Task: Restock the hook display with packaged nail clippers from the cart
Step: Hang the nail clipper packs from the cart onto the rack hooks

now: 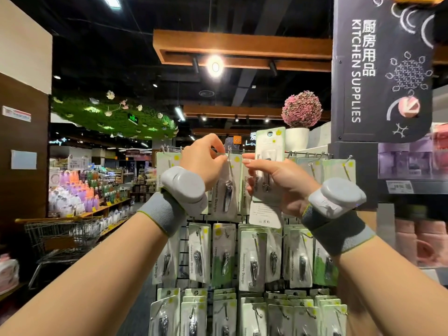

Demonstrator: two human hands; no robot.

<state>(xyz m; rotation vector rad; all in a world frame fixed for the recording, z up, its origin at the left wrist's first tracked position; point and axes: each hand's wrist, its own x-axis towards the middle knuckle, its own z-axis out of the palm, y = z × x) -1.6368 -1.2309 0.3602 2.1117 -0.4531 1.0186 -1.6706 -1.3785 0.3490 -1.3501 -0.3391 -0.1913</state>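
- I see a pale green and white carded nail clipper pack (268, 175) with a steel clipper under a clear blister, held upright at the top row of the display, its hang hole above the top rail.
- My right hand (281, 183) grips that pack from its right side, fingers curled across the front and back of the card; the index fingertip points left towards the neighbouring hook.
- Just left of it, a second green-edged carded clipper pack (226, 190) hangs on a thin silver wire hook (229, 163) in the top row.
- My left hand (202, 161) is at the top of that hanging pack, thumb and fingers pinched narrow at the card's upper edge by the hook; I cannot tell whether they touch the wire itself.
- The two hands are near each other, fingertips almost meeting over the hook.
- Both wrists carry grey rounded plastic modules (184, 187) on grey knitted wristbands.
- The black wire grid hook display (242, 238) below holds further rows of the same clipper packs, several deep on each hook.
- A metal wire shopping cart (63, 234) stands well apart at lower left in the aisle.
- A dark hanging sign reading "KITCHEN SUPPLIES" (380, 69) is at upper right, with a pink flower ball in a white pot (300, 117) behind the display.
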